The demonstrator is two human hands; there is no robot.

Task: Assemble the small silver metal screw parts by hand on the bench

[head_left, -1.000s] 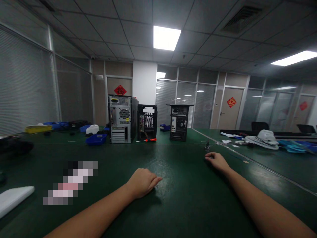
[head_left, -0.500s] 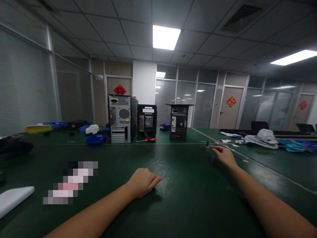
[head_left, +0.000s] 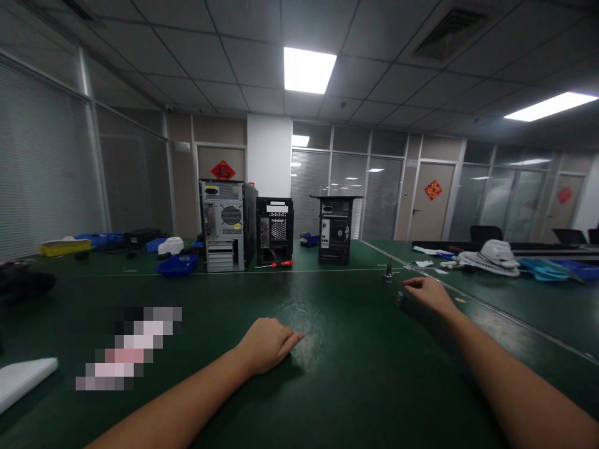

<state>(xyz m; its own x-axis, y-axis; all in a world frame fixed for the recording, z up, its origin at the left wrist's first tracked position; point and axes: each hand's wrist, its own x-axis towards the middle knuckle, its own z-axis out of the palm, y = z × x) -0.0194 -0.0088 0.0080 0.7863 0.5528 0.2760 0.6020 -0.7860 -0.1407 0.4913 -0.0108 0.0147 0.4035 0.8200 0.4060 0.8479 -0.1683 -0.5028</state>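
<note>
My left hand (head_left: 269, 346) is closed just above or on the green table, thumb along the curled fingers. Whatever it may hold is hidden. Out to the right, my right hand (head_left: 429, 294) has its fingertips drawn together, and I cannot make out anything between them. A small metal part (head_left: 399, 299) stands on the table just below and left of those fingertips. Slightly farther off is a second small metal part (head_left: 388, 273), upright with a narrow top on a wider base. Both parts are too small to name.
Computer cases, a large grey one (head_left: 227, 227), a smaller black one (head_left: 283, 218) and another black one (head_left: 334, 231), stand at the back. A red-handled screwdriver (head_left: 281, 264) and blue tray (head_left: 178, 265) lie nearby. A white hat (head_left: 496, 257) is at right, a white slab (head_left: 25, 377) at left.
My right hand has drawn back slightly from the farther metal part, which now stands apart from the fingertips. The left hand has stayed in place. The view has turned slightly.
</note>
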